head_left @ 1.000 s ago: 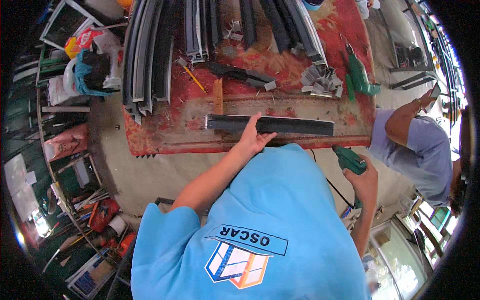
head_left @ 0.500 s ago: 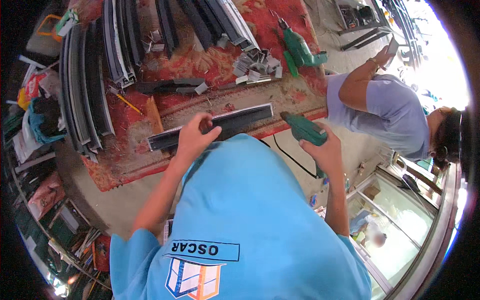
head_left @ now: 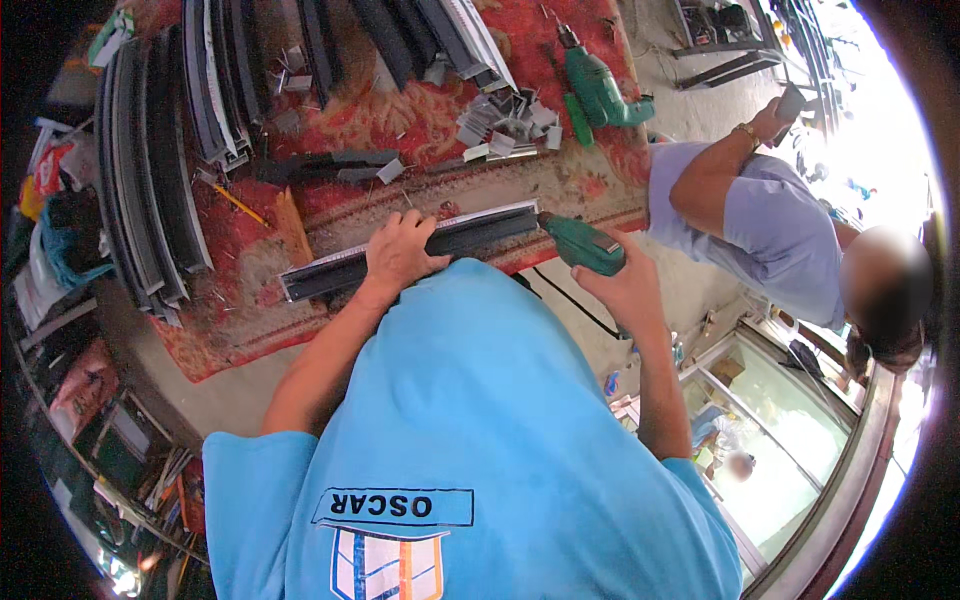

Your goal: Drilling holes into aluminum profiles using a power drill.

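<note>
A dark metal profile (head_left: 480, 233) with a pale edge lies along the near side of the table, close to my body. My left hand (head_left: 402, 255) is wrapped over its middle, fingers on the far side and thumb on the near side. In my right hand (head_left: 630, 285) is a green power drill (head_left: 590, 247), its nose pointing left at the profile's right end. The drill's tip looks to be at that end; whether it touches is too small to tell. A black cord (head_left: 575, 303) hangs below the drill.
A red patterned cloth (head_left: 360, 125) covers the table. Long dark profiles (head_left: 150, 170) lie at the left and back, with small grey metal pieces (head_left: 510, 122), a second green drill (head_left: 597, 85) and a yellow pencil (head_left: 240, 205). Another person (head_left: 740, 210) stands at the right.
My left hand has come down and closed on the profile. My right hand has brought the drill left, its nose now at the profile's right end.
</note>
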Action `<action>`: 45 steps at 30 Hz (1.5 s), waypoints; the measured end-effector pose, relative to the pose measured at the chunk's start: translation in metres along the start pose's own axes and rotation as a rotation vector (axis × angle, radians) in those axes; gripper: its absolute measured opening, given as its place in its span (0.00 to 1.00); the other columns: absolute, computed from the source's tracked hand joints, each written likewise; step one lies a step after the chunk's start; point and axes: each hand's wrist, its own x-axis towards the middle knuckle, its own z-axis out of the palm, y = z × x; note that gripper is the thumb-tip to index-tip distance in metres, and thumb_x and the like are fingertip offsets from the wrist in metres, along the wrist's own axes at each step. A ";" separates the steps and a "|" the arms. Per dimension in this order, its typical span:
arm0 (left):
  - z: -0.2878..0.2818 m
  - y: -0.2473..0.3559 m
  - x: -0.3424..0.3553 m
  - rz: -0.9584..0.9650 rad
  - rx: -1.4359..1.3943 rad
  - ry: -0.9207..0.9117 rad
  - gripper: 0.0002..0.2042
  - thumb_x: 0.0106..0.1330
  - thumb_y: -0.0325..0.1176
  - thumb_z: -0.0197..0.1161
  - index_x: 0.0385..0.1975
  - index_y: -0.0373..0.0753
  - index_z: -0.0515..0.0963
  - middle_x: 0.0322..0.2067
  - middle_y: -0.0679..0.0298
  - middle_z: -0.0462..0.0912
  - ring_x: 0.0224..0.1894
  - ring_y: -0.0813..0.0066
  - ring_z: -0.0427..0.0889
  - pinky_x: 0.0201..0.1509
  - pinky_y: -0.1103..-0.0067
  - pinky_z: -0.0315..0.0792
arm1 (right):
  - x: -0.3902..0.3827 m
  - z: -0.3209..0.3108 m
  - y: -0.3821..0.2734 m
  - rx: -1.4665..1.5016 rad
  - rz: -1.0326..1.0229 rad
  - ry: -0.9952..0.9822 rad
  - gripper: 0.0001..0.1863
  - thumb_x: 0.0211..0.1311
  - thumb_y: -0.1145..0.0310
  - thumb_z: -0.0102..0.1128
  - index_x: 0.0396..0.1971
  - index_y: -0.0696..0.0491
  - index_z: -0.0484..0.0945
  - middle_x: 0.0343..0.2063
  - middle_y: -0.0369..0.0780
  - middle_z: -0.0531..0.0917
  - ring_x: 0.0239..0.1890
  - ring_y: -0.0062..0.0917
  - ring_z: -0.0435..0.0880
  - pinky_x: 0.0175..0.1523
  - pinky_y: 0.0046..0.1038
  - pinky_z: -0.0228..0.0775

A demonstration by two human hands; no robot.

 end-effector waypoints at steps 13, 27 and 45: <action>0.000 0.002 -0.001 -0.001 -0.050 0.056 0.26 0.44 0.54 0.79 0.40 0.46 0.83 0.41 0.65 0.79 0.47 0.61 0.79 0.48 0.63 0.80 | 0.000 -0.006 -0.011 -0.029 0.035 -0.044 0.34 0.46 0.58 0.77 0.55 0.56 0.81 0.39 0.51 0.89 0.45 0.40 0.91 0.52 0.37 0.80; -0.001 0.001 -0.001 0.013 -0.016 0.050 0.30 0.44 0.54 0.79 0.45 0.45 0.83 0.44 0.64 0.80 0.49 0.63 0.80 0.48 0.67 0.81 | 0.000 -0.006 -0.012 -0.080 0.013 -0.034 0.35 0.45 0.56 0.77 0.56 0.56 0.80 0.38 0.53 0.89 0.44 0.44 0.90 0.50 0.39 0.80; 0.000 0.001 0.001 0.051 -0.034 0.065 0.28 0.47 0.53 0.78 0.45 0.44 0.82 0.42 0.62 0.80 0.47 0.59 0.80 0.47 0.63 0.79 | 0.015 -0.009 -0.033 -0.341 -0.088 -0.136 0.29 0.46 0.52 0.72 0.46 0.54 0.79 0.32 0.53 0.86 0.39 0.51 0.87 0.44 0.49 0.79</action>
